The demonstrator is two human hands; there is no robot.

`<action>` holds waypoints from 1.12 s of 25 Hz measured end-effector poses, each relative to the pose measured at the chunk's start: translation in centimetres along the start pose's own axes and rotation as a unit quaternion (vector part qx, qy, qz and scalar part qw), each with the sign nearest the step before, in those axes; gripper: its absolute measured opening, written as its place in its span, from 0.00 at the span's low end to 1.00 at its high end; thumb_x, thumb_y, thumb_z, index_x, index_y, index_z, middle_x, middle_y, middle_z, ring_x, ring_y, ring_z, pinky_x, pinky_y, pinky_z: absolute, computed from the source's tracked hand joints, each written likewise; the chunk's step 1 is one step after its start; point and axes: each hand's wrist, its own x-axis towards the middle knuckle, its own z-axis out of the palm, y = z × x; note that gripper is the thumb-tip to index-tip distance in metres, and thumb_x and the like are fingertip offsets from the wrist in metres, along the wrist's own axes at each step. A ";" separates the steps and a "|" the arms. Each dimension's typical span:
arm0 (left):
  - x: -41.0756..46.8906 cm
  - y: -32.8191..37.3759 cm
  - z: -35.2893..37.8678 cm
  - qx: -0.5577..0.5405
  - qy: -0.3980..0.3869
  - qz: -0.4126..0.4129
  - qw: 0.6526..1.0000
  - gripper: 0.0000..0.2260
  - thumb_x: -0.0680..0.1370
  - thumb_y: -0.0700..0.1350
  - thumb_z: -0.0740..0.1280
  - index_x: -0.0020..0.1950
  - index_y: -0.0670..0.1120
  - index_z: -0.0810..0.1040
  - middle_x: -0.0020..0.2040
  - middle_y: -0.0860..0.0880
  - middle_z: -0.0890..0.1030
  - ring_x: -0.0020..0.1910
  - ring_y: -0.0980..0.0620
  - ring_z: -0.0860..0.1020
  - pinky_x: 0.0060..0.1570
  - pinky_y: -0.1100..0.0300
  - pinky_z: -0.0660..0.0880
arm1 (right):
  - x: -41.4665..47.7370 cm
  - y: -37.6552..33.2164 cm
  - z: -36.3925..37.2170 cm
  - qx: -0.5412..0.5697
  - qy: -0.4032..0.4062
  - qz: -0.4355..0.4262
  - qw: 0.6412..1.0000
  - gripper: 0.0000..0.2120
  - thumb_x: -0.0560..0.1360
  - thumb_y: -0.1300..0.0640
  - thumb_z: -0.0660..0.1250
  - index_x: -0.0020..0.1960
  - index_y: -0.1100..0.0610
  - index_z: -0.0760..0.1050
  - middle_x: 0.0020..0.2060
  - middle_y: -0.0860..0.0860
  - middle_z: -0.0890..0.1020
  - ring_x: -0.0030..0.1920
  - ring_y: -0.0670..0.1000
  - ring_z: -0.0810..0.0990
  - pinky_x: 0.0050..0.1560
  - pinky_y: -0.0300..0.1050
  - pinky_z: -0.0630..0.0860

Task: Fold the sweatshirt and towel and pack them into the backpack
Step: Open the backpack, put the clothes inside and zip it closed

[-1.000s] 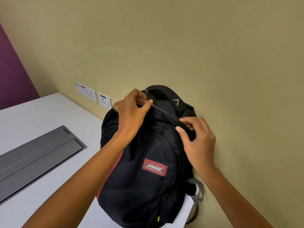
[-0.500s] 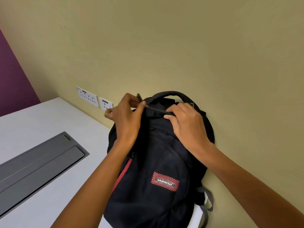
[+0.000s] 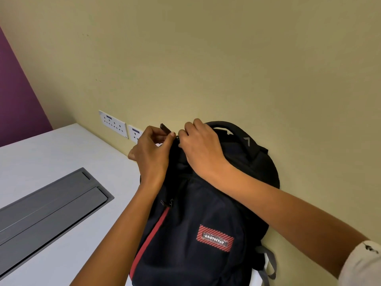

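**Backpack** (image 3: pixel 185 234): black, upright at the back edge of the white desk (image 3: pixel 51 153), leaning on the beige wall (image 3: pixel 226 58).
- Red stripe (image 3: pixel 152 238) down its left front.
- Red hatched label (image 3: pixel 215 238) on its front pocket.
- Carry handle (image 3: pixel 224 123) arched over the top.
- Grey strap (image 3: pixel 270 263) hanging at the lower right.

**Left hand** (image 3: pixel 151 153): at the backpack's top left corner, thumb and fingers pinching a black pull tab (image 3: pixel 165 127) that sticks up and to the left.

**Right hand** (image 3: pixel 201 145): laid over the top of the backpack, just beside the left hand. Its fingers are curled and grip the fabric at the zip. A white sleeve (image 3: pixel 360 265) shows at the arm.

**Wall sockets** (image 3: pixel 112 123): two white plates, left of the hands.

**Grey hatch** (image 3: pixel 51 203): set flush in the desk, lid closed.
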 end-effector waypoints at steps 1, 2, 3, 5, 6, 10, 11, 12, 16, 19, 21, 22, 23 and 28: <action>0.2 -0.3 0.0 -0.004 0.004 -0.017 1.000 0.07 0.73 0.53 0.71 0.42 0.51 0.77 0.35 0.60 0.81 0.42 0.66 0.77 0.53 0.56 0.63 | 0.4 0.2 0.2 -0.011 -0.002 -0.011 1.000 0.14 0.55 0.56 0.82 0.32 0.56 0.78 0.29 0.50 0.77 0.34 0.51 0.76 0.32 0.42 0.67; 0.4 -0.6 0.1 -0.011 0.002 -0.042 0.999 0.08 0.72 0.53 0.72 0.41 0.51 0.77 0.34 0.59 0.82 0.42 0.63 0.78 0.55 0.52 0.67 | 0.6 0.4 -0.1 -0.012 -0.004 -0.020 1.000 0.13 0.55 0.57 0.82 0.31 0.56 0.78 0.28 0.50 0.77 0.33 0.51 0.76 0.30 0.41 0.64; 0.7 -0.8 0.2 -0.018 -0.001 -0.067 0.998 0.09 0.71 0.54 0.72 0.40 0.51 0.77 0.33 0.59 0.82 0.42 0.61 0.79 0.56 0.47 0.70 | 0.8 0.8 -0.5 -0.011 -0.010 -0.025 1.000 0.14 0.55 0.57 0.82 0.32 0.56 0.78 0.28 0.50 0.77 0.33 0.51 0.76 0.30 0.41 0.62; 1.3 -1.9 0.4 -0.022 0.004 -0.111 0.994 0.09 0.70 0.54 0.73 0.38 0.51 0.77 0.31 0.61 0.81 0.42 0.57 0.80 0.56 0.42 0.71 | 0.8 1.6 -1.2 0.011 -0.045 -0.032 0.998 0.10 0.64 0.55 0.79 0.40 0.56 0.79 0.36 0.50 0.79 0.40 0.51 0.77 0.34 0.41 0.60; 1.6 -2.6 0.4 -0.023 0.012 -0.133 0.991 0.09 0.70 0.54 0.73 0.37 0.51 0.76 0.30 0.62 0.80 0.41 0.56 0.79 0.56 0.41 0.71 | 0.8 1.9 -1.3 0.017 -0.060 -0.025 0.998 0.08 0.72 0.53 0.73 0.47 0.55 0.79 0.42 0.49 0.80 0.47 0.51 0.76 0.37 0.42 0.60; 2.3 -5.1 0.1 -0.041 0.006 -0.174 0.984 0.09 0.69 0.53 0.74 0.38 0.52 0.76 0.30 0.62 0.80 0.42 0.51 0.80 0.58 0.40 0.72 | 1.8 0.9 -1.3 0.002 -0.068 -0.035 0.997 0.13 0.80 0.47 0.60 0.57 0.54 0.76 0.51 0.49 0.78 0.56 0.53 0.71 0.41 0.44 0.59; 2.4 -5.3 0.1 -0.048 0.002 -0.170 0.984 0.08 0.68 0.53 0.74 0.38 0.52 0.77 0.31 0.61 0.81 0.43 0.51 0.80 0.57 0.40 0.72 | 2.7 0.3 -0.9 -0.017 -0.082 -0.043 0.996 0.15 0.80 0.45 0.59 0.56 0.54 0.76 0.51 0.49 0.78 0.57 0.54 0.70 0.43 0.44 0.59; 2.6 -5.4 0.1 -0.057 0.000 -0.169 0.984 0.08 0.68 0.54 0.73 0.38 0.52 0.77 0.32 0.59 0.81 0.44 0.51 0.81 0.57 0.40 0.72 | 3.5 -0.5 -0.5 -0.027 -0.101 -0.053 0.993 0.16 0.79 0.43 0.59 0.56 0.53 0.76 0.52 0.50 0.78 0.57 0.54 0.70 0.44 0.45 0.59; 3.4 -6.8 0.2 -0.077 -0.008 -0.205 0.976 0.11 0.63 0.55 0.74 0.38 0.52 0.78 0.33 0.56 0.83 0.44 0.50 0.82 0.57 0.40 0.73 | 5.3 -2.2 0.9 -0.049 -0.149 -0.100 0.982 0.09 0.80 0.52 0.62 0.56 0.54 0.75 0.54 0.50 0.78 0.58 0.54 0.72 0.47 0.44 0.60; 3.8 -8.3 0.4 -0.088 -0.026 -0.265 0.960 0.11 0.62 0.52 0.74 0.37 0.51 0.76 0.34 0.53 0.83 0.45 0.48 0.81 0.59 0.42 0.70 | 5.2 -1.5 0.8 -0.031 -0.134 -0.090 0.986 0.03 0.79 0.56 0.63 0.51 0.53 0.74 0.51 0.50 0.78 0.55 0.53 0.73 0.45 0.43 0.60; 3.1 -10.0 0.3 -0.017 -0.021 -0.292 0.956 0.08 0.67 0.49 0.74 0.39 0.50 0.75 0.38 0.51 0.82 0.47 0.46 0.79 0.57 0.49 0.65 | 4.9 -0.8 0.3 -0.028 -0.123 -0.080 0.989 0.06 0.79 0.56 0.63 0.43 0.52 0.68 0.49 0.50 0.78 0.51 0.52 0.73 0.44 0.44 0.60; 2.5 -11.0 0.2 0.010 -0.017 -0.309 0.951 0.07 0.69 0.47 0.73 0.40 0.49 0.75 0.40 0.50 0.80 0.48 0.44 0.77 0.56 0.50 0.64 | 4.8 -0.6 0.2 -0.032 -0.127 -0.076 0.988 0.10 0.79 0.55 0.63 0.41 0.52 0.65 0.48 0.50 0.78 0.48 0.52 0.72 0.44 0.44 0.60; 1.7 -12.3 0.1 0.021 -0.021 -0.328 0.944 0.06 0.70 0.45 0.72 0.39 0.49 0.75 0.41 0.48 0.80 0.49 0.42 0.77 0.57 0.48 0.65 | 4.7 -0.5 0.2 -0.033 -0.131 -0.075 0.988 0.11 0.79 0.54 0.63 0.40 0.52 0.64 0.47 0.50 0.78 0.46 0.51 0.71 0.44 0.44 0.59; -0.8 -16.7 -0.5 0.051 -0.070 -0.402 0.911 0.09 0.74 0.40 0.68 0.36 0.48 0.72 0.40 0.44 0.78 0.48 0.38 0.76 0.61 0.41 0.68 | 4.5 -0.3 0.5 -0.001 -0.132 -0.068 0.989 0.07 0.79 0.50 0.64 0.46 0.52 0.74 0.48 0.49 0.79 0.52 0.51 0.74 0.45 0.43 0.60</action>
